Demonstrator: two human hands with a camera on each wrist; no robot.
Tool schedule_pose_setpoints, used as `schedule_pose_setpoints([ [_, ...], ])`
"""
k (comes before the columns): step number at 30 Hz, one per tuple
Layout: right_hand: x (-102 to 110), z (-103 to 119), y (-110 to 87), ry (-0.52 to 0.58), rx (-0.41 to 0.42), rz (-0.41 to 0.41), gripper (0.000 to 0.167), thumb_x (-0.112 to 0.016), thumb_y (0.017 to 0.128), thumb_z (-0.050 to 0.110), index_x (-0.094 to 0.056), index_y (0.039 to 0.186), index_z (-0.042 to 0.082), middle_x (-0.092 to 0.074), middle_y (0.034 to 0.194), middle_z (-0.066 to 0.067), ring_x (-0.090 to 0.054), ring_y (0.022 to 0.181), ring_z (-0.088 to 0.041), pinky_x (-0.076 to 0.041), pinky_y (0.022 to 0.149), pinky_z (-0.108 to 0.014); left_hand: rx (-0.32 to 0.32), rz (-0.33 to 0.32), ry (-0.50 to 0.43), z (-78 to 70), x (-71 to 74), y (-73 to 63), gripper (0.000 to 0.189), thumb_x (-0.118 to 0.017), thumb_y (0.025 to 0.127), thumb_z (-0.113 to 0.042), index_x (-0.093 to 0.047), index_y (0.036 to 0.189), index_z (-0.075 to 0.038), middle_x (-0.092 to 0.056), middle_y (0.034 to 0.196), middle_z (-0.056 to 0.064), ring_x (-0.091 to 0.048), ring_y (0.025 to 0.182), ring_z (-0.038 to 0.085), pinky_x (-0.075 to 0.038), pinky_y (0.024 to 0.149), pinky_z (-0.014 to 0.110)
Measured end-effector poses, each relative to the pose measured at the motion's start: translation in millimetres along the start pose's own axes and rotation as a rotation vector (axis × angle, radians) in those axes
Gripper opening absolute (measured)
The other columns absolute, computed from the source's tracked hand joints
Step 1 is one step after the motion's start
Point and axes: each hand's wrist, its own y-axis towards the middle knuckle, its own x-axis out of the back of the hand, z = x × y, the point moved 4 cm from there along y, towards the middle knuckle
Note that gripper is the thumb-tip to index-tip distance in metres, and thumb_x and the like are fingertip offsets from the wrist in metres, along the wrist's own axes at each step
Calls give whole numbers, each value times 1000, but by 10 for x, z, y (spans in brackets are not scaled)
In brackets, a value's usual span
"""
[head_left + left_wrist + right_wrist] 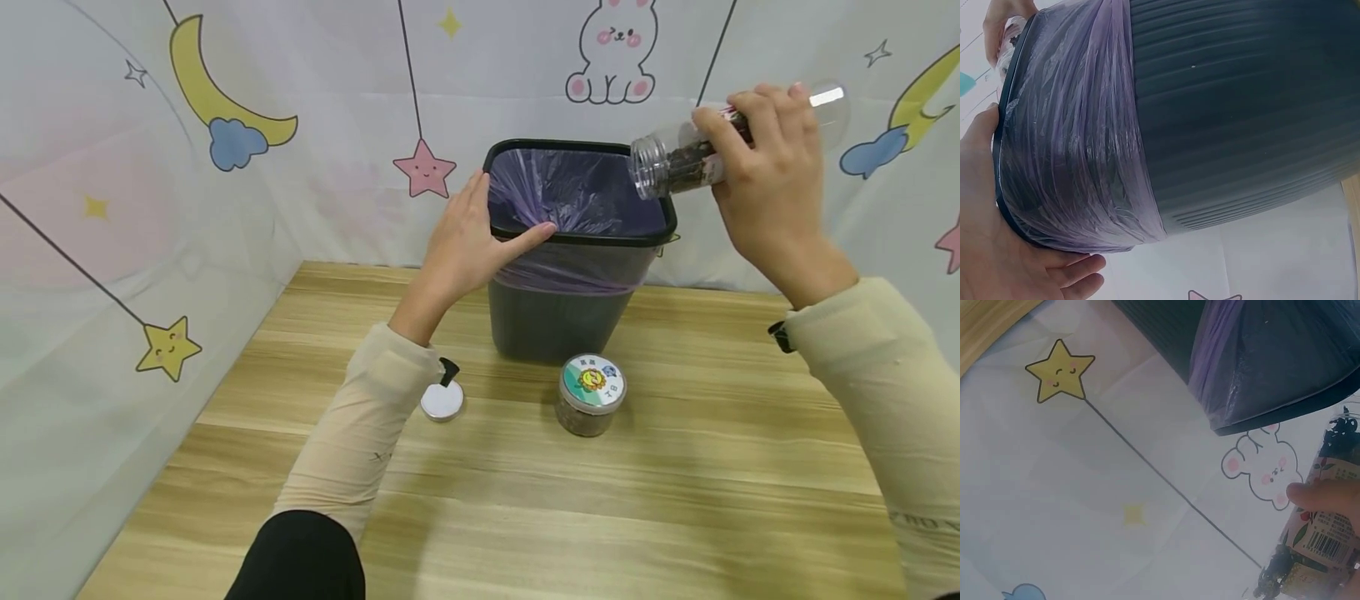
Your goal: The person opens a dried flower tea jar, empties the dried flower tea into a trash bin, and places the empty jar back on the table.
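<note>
A dark trash bin (558,325) with a purple liner bag (573,196) folded over its rim stands upright at the wall. My left hand (468,242) rests on its near left corner, the thumb along the front rim and the fingers stretched along the left side. In the left wrist view the same hand (1007,231) touches the rim. My right hand (776,171) grips a clear plastic jar (686,162), tilted with its uncapped mouth over the bin's right edge. Dark dried pieces and a printed label with a barcode (1324,545) show on the jar.
A small round tub (591,396) with a flower-printed lid stands in front of the bin. Left of it, a white round lid (442,402) lies on the wooden table (637,508), near my left sleeve. Behind hangs a white cloth (337,100) with cartoon prints.
</note>
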Motion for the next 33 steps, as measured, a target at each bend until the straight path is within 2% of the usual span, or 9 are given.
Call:
schedule_pose_setpoints([
  [12,3,5,37,-57,12,-13,41,-53,92,-10,-56,129,7,-52,127,-29,-42,127,-46,-17,118,-48,6,19,-8,10,15,6,120,-49,79,-85,-8,160,-7,-7,166,6,-7,151,20,-10,120,36],
  [20,-5,20,50,-47,-26,-142,37,-48,95,-8,-62,124,10,-57,125,-25,-46,128,-40,-22,117,-45,4,26,-10,9,15,3,120,-49,80,-85,-7,160,-7,-7,166,7,-6,151,20,-10,120,37],
  [25,-11,19,48,-51,-47,-157,35,-48,94,-9,-63,121,9,-58,124,-24,-47,128,-39,-23,117,-45,4,31,-18,11,7,4,119,-49,80,-84,-6,160,-7,-6,166,7,-5,151,20,-9,120,37],
  [33,-15,38,66,-84,-33,-173,35,-45,95,-11,-63,118,9,-59,123,-23,-48,127,-38,-25,117,-45,4,31,-20,13,-6,12,118,-49,81,-84,-6,160,-8,-5,166,7,-5,151,20,-8,120,36],
])
